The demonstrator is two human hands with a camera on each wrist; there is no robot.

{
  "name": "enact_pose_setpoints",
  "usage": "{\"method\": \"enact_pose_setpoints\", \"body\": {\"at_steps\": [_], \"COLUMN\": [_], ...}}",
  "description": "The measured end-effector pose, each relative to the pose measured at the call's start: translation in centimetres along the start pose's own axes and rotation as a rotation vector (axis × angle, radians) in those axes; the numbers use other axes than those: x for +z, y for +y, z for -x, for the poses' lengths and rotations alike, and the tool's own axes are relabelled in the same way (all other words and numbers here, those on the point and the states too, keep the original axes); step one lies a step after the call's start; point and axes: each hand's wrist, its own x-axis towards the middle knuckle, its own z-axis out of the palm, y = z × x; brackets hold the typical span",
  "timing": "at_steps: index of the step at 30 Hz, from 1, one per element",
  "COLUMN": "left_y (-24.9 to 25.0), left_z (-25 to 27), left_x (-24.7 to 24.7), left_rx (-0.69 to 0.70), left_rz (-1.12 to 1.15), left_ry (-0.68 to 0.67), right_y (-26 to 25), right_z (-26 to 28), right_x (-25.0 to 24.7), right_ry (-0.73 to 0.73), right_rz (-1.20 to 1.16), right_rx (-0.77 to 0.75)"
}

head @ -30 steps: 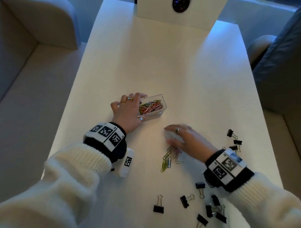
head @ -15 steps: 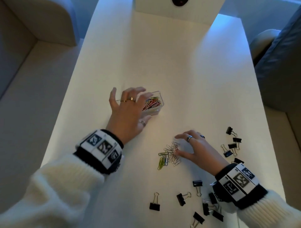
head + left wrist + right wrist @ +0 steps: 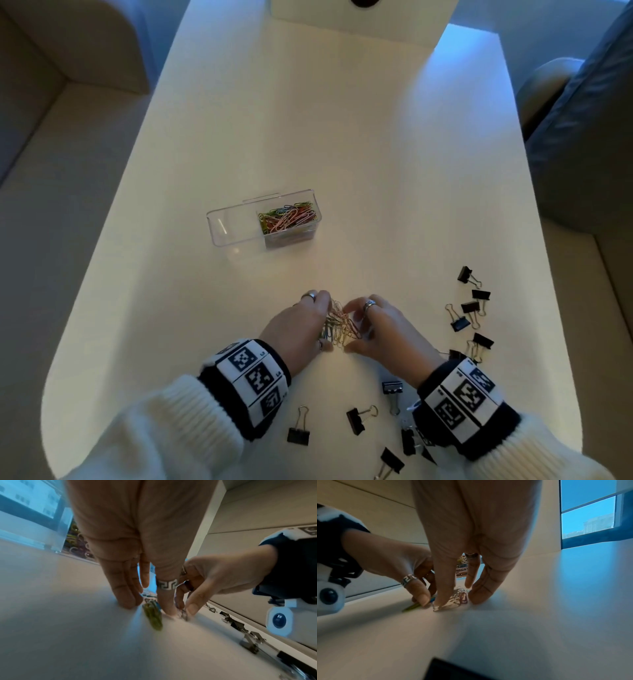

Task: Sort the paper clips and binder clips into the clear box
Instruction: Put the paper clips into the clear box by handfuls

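We are seeing bare table (image 3: 342,137) lying open between our hands and the clear box (image 3: 233,222), and beyond it. Black binder clips (image 3: 469,308) are crowding the right side and the near edge, hemming in the right hand (image 3: 387,329) from behind.

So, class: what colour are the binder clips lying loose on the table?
Black, with silver wire handles; the binder clips show best in the head view.

- Right hand (image 3: 471,534) pointed down, thumb and fingertips (image 3: 477,596) on the bench (image 3: 539,615), pinching a small pile of paper clips (image 3: 457,600).
- Left hand (image 3: 393,561) came in from the left, thumb touching the pile's edge.
- A green clip (image 3: 410,607) stuck out beneath it.
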Motion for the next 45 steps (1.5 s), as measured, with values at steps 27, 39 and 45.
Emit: {"method": "enact_pose_setpoints", "body": {"at_steps": [27,39,45], "left_y": [0.0,-0.2,-1.9], "left_z": [-1.9,0.7,-2.2], "left_x": [1.1,-7.2,-11.5], "left_rx": [-0.064,0.058,-0.006], "left_rz": [-0.029,0.281,0.348], "left_ry": [0.216,0.502,0.695], "right_y": [-0.8,-3.0,-3.5], "right_z": [-2.9,-3.1,-3.9], "right_x": [0.2,-4.7,-5.2], "right_ry": [0.146,0.242,0.245], "right_rz": [0.083,-0.16,-0.172], "right_rx": [-0.128,-0.159,-0.156]}}
